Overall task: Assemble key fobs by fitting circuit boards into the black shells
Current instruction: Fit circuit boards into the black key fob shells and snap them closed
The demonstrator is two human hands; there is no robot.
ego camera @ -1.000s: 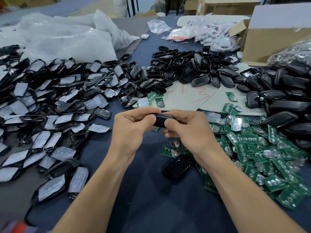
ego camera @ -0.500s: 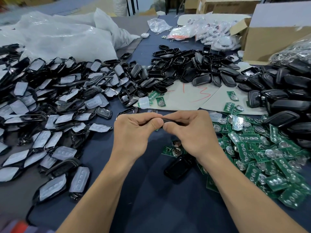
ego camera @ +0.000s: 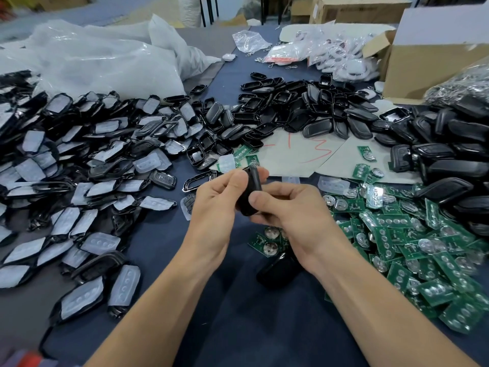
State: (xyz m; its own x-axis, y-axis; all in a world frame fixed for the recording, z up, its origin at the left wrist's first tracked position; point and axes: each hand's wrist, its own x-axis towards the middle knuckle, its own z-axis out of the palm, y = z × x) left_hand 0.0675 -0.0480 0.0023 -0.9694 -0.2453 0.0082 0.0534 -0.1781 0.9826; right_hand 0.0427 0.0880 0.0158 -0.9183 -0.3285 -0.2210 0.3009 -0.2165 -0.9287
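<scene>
Padded shells (ego camera: 79,168): heaped at far left, untouched.
Left hand (ego camera: 214,207): was curled round the upper end of the black shell (ego camera: 250,192), which was held on edge between both hands.
Right hand (ego camera: 293,215): was pinched on the shell's lower end, thumb pressed on top.
Circuit boards (ego camera: 412,250): were spread at right.
Risk: whether a board was seated inside could not be told; under uneven pressure the halves might be closed askew and a board pinched.
</scene>
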